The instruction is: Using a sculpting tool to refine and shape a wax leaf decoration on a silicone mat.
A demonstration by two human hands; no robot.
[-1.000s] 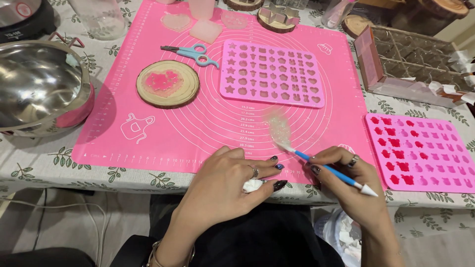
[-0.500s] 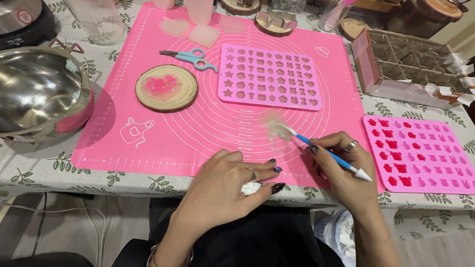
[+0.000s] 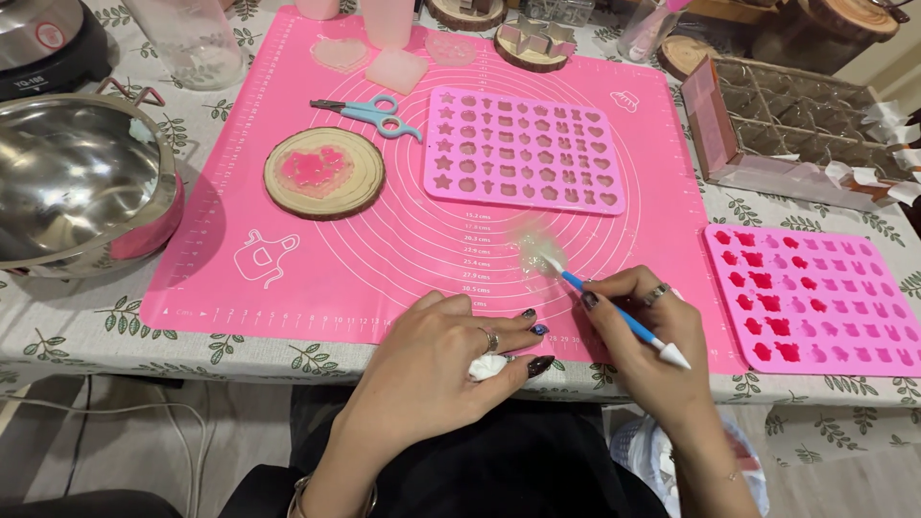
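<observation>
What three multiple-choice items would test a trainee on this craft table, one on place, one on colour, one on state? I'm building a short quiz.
1. Where do the scissors lie?
A. on the pink mat
B. in the steel bowl
C. on the right mould

2. What colour is the handle of the tool in the right hand?
A. green
B. blue
C. black

3. What state is the left hand in?
A. flat and empty
B. closed on the scissors
C. fingers holding a small white wad

Key: 1 A, they rest on the mat beside the wooden disc; 2 B, the handle shows blue with a white end; 3 C, the wad shows under the fingertips.
</observation>
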